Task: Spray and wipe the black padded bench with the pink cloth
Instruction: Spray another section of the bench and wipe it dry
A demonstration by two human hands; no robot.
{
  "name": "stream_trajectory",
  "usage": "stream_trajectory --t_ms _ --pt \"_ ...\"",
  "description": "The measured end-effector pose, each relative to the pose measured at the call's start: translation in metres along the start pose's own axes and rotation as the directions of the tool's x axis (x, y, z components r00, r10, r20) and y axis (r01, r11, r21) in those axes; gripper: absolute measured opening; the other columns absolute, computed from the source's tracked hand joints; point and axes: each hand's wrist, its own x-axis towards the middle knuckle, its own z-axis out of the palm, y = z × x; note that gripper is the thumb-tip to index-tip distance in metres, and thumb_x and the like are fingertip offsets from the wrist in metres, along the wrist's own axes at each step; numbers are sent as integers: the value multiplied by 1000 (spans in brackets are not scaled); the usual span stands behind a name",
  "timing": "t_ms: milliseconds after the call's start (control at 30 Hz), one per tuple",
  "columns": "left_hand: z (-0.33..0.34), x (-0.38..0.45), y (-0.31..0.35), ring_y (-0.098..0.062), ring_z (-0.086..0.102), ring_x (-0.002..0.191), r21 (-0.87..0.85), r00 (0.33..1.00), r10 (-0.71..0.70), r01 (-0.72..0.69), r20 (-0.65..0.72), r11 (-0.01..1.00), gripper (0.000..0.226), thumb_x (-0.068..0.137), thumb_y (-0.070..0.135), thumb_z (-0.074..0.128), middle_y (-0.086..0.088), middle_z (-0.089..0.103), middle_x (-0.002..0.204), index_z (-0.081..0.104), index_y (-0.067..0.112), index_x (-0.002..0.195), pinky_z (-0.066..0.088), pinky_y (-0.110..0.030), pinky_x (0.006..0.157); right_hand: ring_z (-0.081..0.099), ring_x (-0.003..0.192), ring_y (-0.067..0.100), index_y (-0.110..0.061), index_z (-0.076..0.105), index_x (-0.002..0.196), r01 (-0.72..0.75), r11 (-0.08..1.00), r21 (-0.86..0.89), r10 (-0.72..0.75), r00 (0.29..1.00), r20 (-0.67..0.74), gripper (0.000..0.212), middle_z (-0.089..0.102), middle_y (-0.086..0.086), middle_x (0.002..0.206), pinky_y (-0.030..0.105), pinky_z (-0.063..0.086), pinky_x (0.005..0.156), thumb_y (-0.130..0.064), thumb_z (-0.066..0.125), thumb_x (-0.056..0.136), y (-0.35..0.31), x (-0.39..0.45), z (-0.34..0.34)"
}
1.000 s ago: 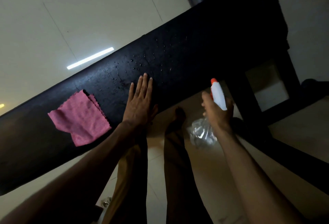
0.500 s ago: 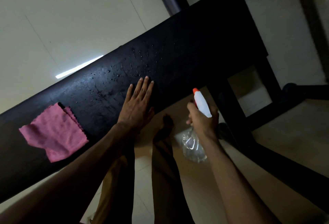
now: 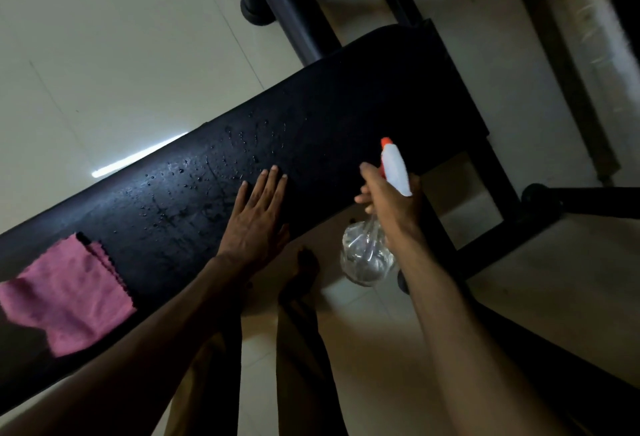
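Note:
The black padded bench (image 3: 363, 100) runs diagonally from lower left to upper right, and droplets speckle its middle. A pink cloth (image 3: 65, 293) lies folded on its left end, untouched. My left hand (image 3: 256, 217) rests flat on the pad with fingers spread, just right of the wet patch. My right hand (image 3: 388, 196) grips a clear spray bottle (image 3: 367, 255) by the neck; its white head with an orange nozzle points at the bench's right part from the near side.
Black metal frame legs (image 3: 485, 172) stand under the bench's right end and a black bar (image 3: 284, 3) crosses the pale tiled floor behind. My legs and bare foot (image 3: 304, 269) stand against the near edge.
The view has shifted, so the cloth sits further left and lower. My right hand with the bottle has risen closer to the bench's near edge. The left hand stays flat on the pad.

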Motion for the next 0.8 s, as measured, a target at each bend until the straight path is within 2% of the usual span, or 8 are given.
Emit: stream_trajectory --t_ms 133,200,300,400,467,600,700,800 --pt "-1 0 3 -24 -10 152 -23 1000 -20 20 9 1000 86 96 38 53 -10 -8 165 1 9 158 2 -48 125 57 51 19 -16 52 75 -127 991 44 133 976 -173 28 60 3 55 33 47 56 -38 68 79 21 0 -27" --pt "-2 0 5 -24 -10 152 -28 1000 -24 24 5 999 86 96 38 54 -10 -8 165 2 9 158 2 -48 125 60 54 18 -20 66 88 -128 989 68 137 976 -167 29 62 -2 55 33 48 55 -44 68 73 29 1 -40" --pt "-2 1 7 -25 -9 152 -34 999 -38 39 12 999 85 96 38 54 -11 -6 165 3 9 158 2 -49 124 62 55 15 -18 66 98 -134 986 102 149 975 -166 28 60 -5 52 29 48 56 -38 65 80 37 6 -52" --pt "-1 2 9 -25 -7 153 -31 999 -46 46 13 998 85 96 39 53 -11 -6 166 3 8 158 4 -50 124 54 50 17 -17 60 75 -157 982 105 174 967 -184 17 51 -6 41 34 44 60 -34 62 77 34 13 -52" --pt "-2 2 9 -25 -8 153 -29 999 -48 48 18 998 85 96 38 53 -11 -6 166 3 8 158 4 -50 124 58 53 16 -17 61 66 -125 982 139 144 980 -140 20 58 -5 48 32 44 58 -35 66 75 24 19 -48" --pt "-6 1 11 -23 -13 152 -36 998 -55 57 37 998 84 98 39 50 -9 -12 165 -1 10 158 0 -47 125 63 55 9 -19 65 94 -25 976 217 48 994 -98 22 64 -4 60 23 43 46 -35 68 80 2 39 -42" --pt "-9 2 13 -22 -14 152 -63 997 -66 68 37 996 83 99 38 48 -9 -14 165 -2 10 158 -2 -45 125 54 44 11 -19 58 83 -34 973 227 70 986 -154 14 49 -7 46 23 40 45 -32 63 78 -4 45 -42" --pt "-11 1 14 -22 -9 153 -99 998 -60 59 0 993 81 99 36 50 -9 -10 165 1 11 159 0 -43 125 61 51 11 -18 63 91 -27 974 224 49 994 -93 25 60 -5 57 25 43 48 -37 66 75 -5 35 -39"
